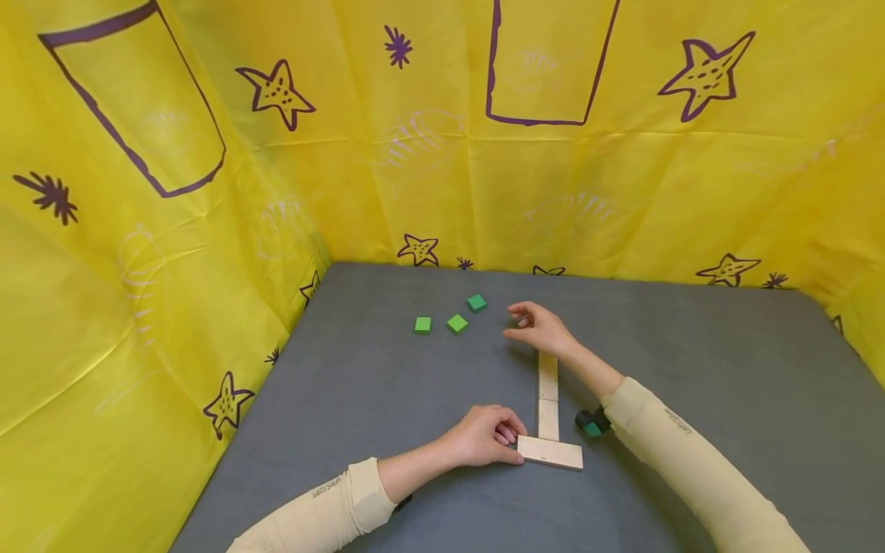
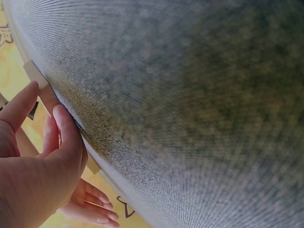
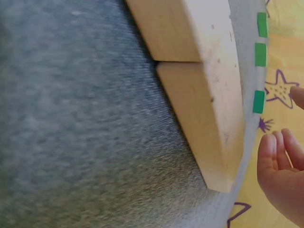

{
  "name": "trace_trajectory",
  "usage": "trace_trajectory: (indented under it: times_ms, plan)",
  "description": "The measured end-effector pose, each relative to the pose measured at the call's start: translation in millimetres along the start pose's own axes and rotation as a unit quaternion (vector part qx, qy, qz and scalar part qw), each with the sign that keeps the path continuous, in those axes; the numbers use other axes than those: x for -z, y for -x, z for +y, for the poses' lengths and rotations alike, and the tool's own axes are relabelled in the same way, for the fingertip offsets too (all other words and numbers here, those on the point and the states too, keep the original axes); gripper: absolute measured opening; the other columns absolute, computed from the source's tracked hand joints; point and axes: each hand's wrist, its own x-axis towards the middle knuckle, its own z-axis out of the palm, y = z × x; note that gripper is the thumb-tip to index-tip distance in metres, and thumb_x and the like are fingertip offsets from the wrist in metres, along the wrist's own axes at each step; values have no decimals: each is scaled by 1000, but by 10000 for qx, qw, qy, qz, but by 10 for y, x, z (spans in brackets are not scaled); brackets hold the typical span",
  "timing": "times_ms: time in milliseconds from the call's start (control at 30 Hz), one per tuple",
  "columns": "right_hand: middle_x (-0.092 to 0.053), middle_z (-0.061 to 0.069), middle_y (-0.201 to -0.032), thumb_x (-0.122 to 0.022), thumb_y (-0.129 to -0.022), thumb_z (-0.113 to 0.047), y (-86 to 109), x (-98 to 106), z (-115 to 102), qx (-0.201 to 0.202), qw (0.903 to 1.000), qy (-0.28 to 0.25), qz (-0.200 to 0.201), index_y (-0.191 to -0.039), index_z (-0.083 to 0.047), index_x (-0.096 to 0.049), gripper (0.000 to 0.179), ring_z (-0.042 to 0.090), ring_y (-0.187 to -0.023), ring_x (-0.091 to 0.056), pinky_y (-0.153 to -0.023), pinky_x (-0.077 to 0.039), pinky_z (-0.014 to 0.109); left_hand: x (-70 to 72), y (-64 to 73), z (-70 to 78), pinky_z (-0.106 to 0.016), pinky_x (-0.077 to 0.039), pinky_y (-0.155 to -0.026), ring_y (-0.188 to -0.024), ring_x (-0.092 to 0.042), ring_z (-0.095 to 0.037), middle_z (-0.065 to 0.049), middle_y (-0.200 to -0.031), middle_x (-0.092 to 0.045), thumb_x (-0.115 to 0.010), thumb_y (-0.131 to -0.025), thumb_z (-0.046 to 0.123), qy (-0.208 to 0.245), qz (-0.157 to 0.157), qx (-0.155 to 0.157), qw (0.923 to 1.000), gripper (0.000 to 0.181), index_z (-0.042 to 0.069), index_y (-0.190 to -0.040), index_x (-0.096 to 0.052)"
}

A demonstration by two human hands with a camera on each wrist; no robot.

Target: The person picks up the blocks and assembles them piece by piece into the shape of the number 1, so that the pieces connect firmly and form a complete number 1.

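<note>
A pale wooden block (image 1: 553, 453) lies crosswise on the grey table. My left hand (image 1: 484, 436) pinches its left end between thumb and fingers; the left wrist view shows the fingertips (image 2: 61, 114) against the block. Two more wooden blocks (image 1: 548, 418) run end to end away from its middle, forming a straight stem. Above the far end of this stem hovers my right hand (image 1: 542, 330), its fingers loosely bent and nothing between them. In the right wrist view the right hand (image 3: 282, 175) is apart from the stem blocks (image 3: 190, 104).
Farther back, left of the right hand, lie three small green blocks: a light one (image 1: 422, 326), another light one (image 1: 457, 323) and a darker one (image 1: 477, 302). Yellow cloth walls (image 1: 429, 192) with purple drawings border the grey table (image 1: 359, 369) at the back and sides.
</note>
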Motion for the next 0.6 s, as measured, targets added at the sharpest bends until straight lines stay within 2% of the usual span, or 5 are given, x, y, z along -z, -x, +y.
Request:
trace_trajectory:
  times_ms: [267, 600]
  plan:
    - [-58, 18, -126, -74, -87, -21, -106, -19, -58, -100, 9999, 101, 10, -133, -1, -54, 54, 30, -110, -53, -88, -46, 43, 3, -2, -5, -13, -49, -67, -70, -55, 1, 6, -79, -59, -85, -72, 3, -50, 20, 0, 10000, 27, 7, -94, -70]
    - [-59, 19, -124, -73, -88, -20, -226, -87, -84, 32, 9998, 207, -2, -132, 0, -54, 52, 31, -108, -54, -84, -47, 42, 6, 10, 2, -12, -49, -68, -70, -56, 1, 7, -79, -58, -86, -72, 4, -71, 24, 22, 10000, 28, 7, -94, -70]
